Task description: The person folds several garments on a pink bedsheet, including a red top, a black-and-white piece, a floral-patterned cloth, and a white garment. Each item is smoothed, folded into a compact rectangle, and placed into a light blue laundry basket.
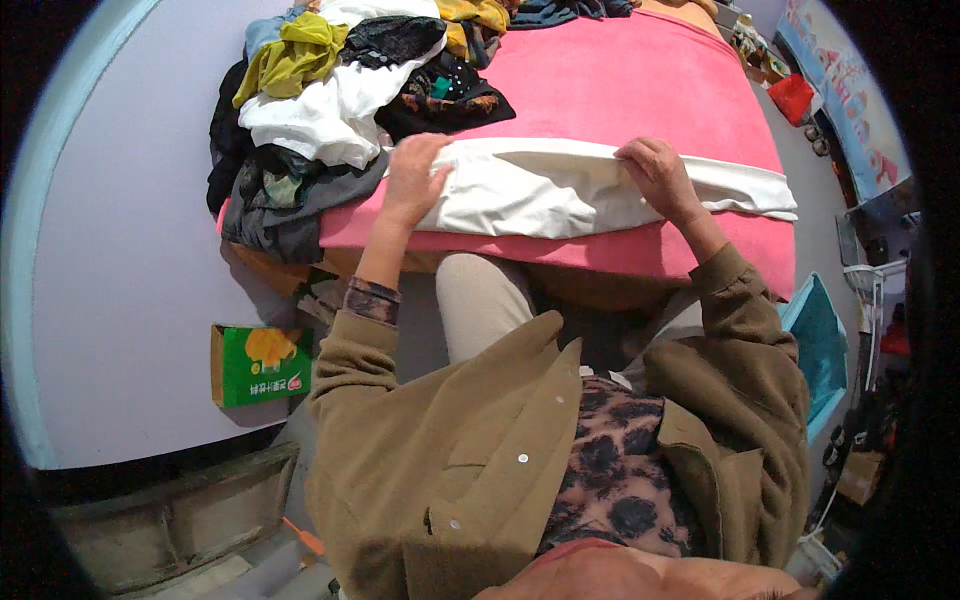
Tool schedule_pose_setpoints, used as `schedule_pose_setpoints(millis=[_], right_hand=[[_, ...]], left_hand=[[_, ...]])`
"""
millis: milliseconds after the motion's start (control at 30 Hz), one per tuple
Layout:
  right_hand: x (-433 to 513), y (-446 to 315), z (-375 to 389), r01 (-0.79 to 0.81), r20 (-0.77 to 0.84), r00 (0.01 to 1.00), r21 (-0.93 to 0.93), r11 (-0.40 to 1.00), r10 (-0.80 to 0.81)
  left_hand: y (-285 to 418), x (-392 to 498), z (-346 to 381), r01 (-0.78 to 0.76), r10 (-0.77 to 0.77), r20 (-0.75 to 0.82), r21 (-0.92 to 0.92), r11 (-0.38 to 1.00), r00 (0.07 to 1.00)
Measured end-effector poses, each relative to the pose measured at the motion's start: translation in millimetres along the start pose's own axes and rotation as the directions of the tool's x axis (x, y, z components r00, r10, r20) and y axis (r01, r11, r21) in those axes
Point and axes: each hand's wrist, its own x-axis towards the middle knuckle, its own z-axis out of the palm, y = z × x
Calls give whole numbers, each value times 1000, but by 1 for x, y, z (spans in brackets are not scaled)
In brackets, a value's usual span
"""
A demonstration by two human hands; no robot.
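Observation:
A pair of white trousers, or a similar long white garment (pixel 517 195), lies stretched sideways along the near edge of a bed with a pink cover (pixel 622 82). My left hand (pixel 416 180) rests on its left end, fingers bent over the top edge and thumb apart; whether it grips the cloth cannot be told. My right hand (pixel 660 176) pinches the upper edge of the garment right of its middle. The right end of the cloth reaches the bed's right side. Just beyond my left hand, a heap of clothes holds a white garment (pixel 322 112) and a yellow-green one (pixel 296 56).
A green printed carton (pixel 262 367) stands at the left by the pale wall. A light-blue fabric bin (pixel 817 352) is on the floor at the right, near a white rack (pixel 874 300). A red bag (pixel 791 97) lies beyond the bed's right side.

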Motion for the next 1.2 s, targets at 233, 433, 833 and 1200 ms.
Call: schedule_pose_setpoints(millis=[233, 433, 833, 1200], right_hand=[[-16, -42, -28, -56, 212, 977, 113, 992, 31], [-30, -61, -63, -313, 498, 847, 190, 931, 183], [-150, 20, -144, -556, 338, 708, -272, 785, 619], [-249, 37, -233, -739, -21, 662, -183, 648, 749]], left_hand=[[8, -19, 37, 77, -63, 148, -97, 992, 987], [4, -39, -14, 117, -87, 289, -91, 989, 954], [68, -155, -79, 371, -292, 277, -296, 880, 915], [69, -157, -64, 395, -354, 199, -239, 887, 914]])
